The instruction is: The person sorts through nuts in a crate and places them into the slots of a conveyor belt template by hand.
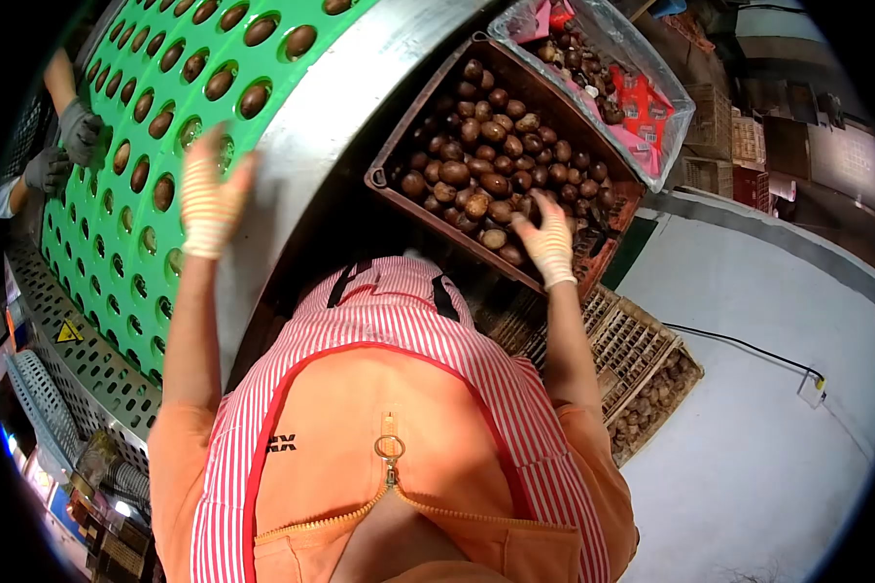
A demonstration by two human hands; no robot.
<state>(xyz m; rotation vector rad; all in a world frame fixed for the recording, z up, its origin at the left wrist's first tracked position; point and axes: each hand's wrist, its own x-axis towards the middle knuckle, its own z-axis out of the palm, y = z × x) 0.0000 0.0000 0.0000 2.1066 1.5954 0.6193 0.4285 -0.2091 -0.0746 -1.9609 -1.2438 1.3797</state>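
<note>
My left hand [215, 194], in a striped cream glove, hovers over the right edge of a green perforated panel [180, 107]. It is blurred, with thumb and fingers apart and nothing visible in it. Brown egg-shaped items [301, 40] sit singly in many of the panel's round holes; lower holes look unfilled. Reaching into a dark red plastic crate [437, 216], my right hand [551, 238] wears a similar glove. Its thumb and fingers are spread over a heap of glossy brown egg-shaped items [496, 185]; the fingertips touch the heap, partly hiding what lies beneath.
A broad metal rim [311, 107] separates panel and crate. Behind the crate stands a plastic-lined bin [676, 146] with more brown items and red packets. A wicker-like crate [651, 389] sits lower right. Another person's grey-gloved hands [80, 131] are at the panel's left edge.
</note>
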